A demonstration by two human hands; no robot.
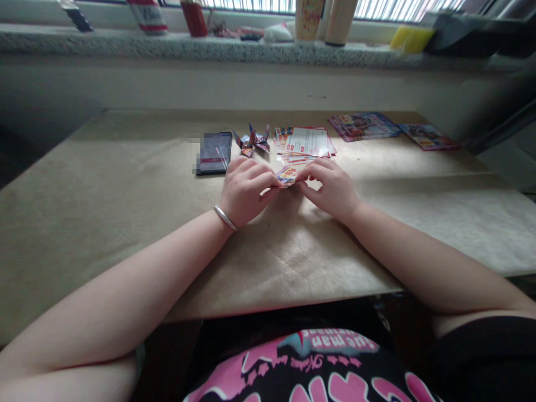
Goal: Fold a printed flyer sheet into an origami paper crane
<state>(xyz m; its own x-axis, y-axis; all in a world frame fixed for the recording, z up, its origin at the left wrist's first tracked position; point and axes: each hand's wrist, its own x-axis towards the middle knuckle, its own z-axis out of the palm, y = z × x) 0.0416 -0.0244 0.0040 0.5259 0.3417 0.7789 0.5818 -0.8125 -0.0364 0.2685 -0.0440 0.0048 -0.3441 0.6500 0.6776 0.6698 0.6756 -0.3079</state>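
Note:
Between my hands, a small folded piece of printed paper (288, 175) in yellow, red and blue is held just above the table. My left hand (250, 187), with a silver bangle at the wrist, pinches its left edge between thumb and fingers. On the right edge, my right hand (329, 187) is closed in a similar pinch. Folded paper cranes (260, 139) in dark printed colours stand just beyond my left hand. A loose stack of printed paper sheets (307, 142), a white one on top, lies beyond the paper I hold.
A smartphone (215, 153) lies left of the cranes. Colourful printed sheets (364, 125) and another small pile (429, 137) lie at the table's back right. Behind the table (104, 195), a stone windowsill (234, 51) carries several containers and a yellow object (412, 39).

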